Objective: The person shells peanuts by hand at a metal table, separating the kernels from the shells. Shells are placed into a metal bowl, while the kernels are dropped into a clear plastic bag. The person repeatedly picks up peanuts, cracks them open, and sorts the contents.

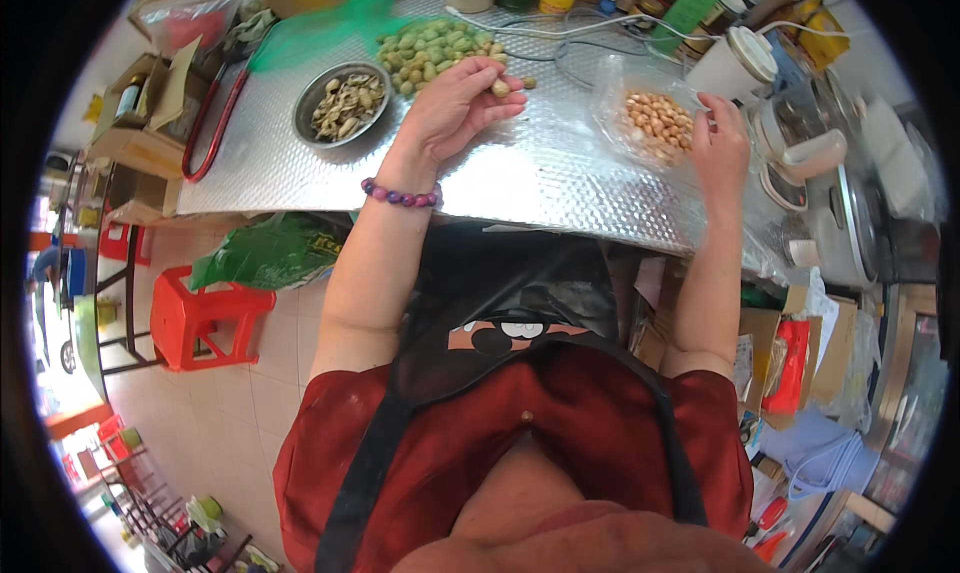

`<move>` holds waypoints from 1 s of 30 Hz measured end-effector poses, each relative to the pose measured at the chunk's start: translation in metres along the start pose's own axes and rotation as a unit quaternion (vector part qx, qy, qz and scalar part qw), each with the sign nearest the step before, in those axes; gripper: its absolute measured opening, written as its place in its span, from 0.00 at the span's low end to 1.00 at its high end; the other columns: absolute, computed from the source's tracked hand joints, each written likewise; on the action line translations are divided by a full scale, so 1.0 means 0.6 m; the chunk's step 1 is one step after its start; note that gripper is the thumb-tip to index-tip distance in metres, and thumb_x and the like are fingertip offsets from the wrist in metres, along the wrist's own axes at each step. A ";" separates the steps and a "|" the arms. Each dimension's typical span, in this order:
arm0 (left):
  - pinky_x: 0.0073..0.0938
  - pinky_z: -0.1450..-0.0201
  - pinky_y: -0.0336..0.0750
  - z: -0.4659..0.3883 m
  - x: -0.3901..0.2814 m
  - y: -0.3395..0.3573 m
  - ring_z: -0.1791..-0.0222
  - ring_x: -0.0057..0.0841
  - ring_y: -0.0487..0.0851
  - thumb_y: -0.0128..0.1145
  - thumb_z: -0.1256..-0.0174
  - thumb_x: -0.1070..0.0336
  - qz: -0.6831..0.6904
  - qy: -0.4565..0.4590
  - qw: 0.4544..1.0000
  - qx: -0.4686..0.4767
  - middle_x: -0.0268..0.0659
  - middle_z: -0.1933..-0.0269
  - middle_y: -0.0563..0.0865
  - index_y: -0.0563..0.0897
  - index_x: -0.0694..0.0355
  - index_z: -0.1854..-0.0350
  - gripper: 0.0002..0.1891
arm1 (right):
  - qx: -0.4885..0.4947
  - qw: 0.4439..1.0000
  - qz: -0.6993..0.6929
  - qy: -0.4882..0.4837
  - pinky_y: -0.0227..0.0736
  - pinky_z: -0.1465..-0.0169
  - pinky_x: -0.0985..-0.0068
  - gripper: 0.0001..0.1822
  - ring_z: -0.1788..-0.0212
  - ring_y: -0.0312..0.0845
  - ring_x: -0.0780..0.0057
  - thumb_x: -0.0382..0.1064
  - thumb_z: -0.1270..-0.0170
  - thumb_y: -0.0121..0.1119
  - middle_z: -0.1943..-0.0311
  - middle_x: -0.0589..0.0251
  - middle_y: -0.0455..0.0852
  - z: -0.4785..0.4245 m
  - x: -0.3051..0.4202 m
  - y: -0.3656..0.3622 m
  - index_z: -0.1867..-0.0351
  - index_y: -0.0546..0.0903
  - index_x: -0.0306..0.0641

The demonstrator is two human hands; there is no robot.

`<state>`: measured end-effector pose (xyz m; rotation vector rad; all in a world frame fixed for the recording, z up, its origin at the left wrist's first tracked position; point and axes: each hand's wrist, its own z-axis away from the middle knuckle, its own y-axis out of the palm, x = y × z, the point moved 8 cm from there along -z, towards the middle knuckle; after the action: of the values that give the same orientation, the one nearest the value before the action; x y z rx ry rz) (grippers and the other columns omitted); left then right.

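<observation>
My left hand (pixel 469 108), with a beaded bracelet (pixel 399 196) on its wrist, pinches an unshelled peanut (pixel 500 88) between thumb and fingers. Just behind it lies a pile of greenish unshelled peanuts (pixel 435 44), and a green mesh bag (pixel 322 37) stretches to its left. Left of my wrist, a round metal bowl (pixel 304 127) holds broken peanut shells (pixel 346 108). My right hand (pixel 720 138) is at the right rim of a clear plastic bag (pixel 609 112) containing shelled peanuts (pixel 660 123). Its fingers are bent; whether they grip anything is unclear. One loose peanut (pixel 529 82) rests beside my left fingertips.
Cables (pixel 559 29) cross the back of the metal-covered table (pixel 525 190). A lidded white container (pixel 731 63), a green bottle (pixel 686 10) and jars crowd the right rear. A red-handled tool (pixel 217 127) and cardboard boxes (pixel 142 115) are at left. A red stool (pixel 210 318) stands below.
</observation>
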<state>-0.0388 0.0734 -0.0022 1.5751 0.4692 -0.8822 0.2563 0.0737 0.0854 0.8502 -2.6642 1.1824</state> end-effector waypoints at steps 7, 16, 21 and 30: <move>0.42 0.45 0.79 0.000 -0.006 0.006 0.49 0.48 0.80 0.45 0.28 0.70 0.112 0.017 0.994 -0.001 0.54 0.54 0.78 0.69 0.70 0.58 0.07 | 0.074 0.971 -0.167 -0.155 0.74 0.60 0.70 0.09 0.63 0.80 0.61 0.29 0.48 0.63 0.67 0.58 0.84 -0.010 0.196 0.064 0.63 0.82 0.36; 0.28 0.57 0.80 0.001 0.001 -0.003 0.61 0.29 0.82 0.43 0.28 0.71 0.100 0.018 0.995 0.013 0.45 0.57 0.79 0.72 0.67 0.57 0.06 | 0.154 0.938 -0.192 -0.244 0.70 0.61 0.67 0.11 0.64 0.73 0.59 0.35 0.57 0.70 0.72 0.61 0.78 -0.039 0.297 0.179 0.72 0.80 0.37; 0.28 0.53 0.81 0.003 0.000 -0.002 0.59 0.32 0.83 0.42 0.29 0.72 0.070 0.006 0.997 -0.016 0.46 0.57 0.79 0.71 0.68 0.57 0.06 | 0.240 0.906 -0.334 -0.095 0.72 0.60 0.75 0.07 0.65 0.76 0.70 0.32 0.48 0.66 0.71 0.63 0.80 -0.045 0.257 0.204 0.68 0.81 0.35; 0.27 0.54 0.82 0.002 0.001 -0.001 0.61 0.30 0.83 0.45 0.27 0.64 0.063 -0.021 0.998 0.005 0.44 0.59 0.79 0.75 0.68 0.59 0.11 | 0.298 0.781 -0.535 0.120 0.72 0.58 0.81 0.08 0.63 0.77 0.83 0.35 0.34 0.57 0.66 0.67 0.84 -0.031 0.196 0.253 0.59 0.80 0.32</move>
<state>-0.0391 0.0725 -0.0030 1.5747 0.3330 -0.8200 0.0748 0.1161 0.0358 1.7672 -1.1117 1.5356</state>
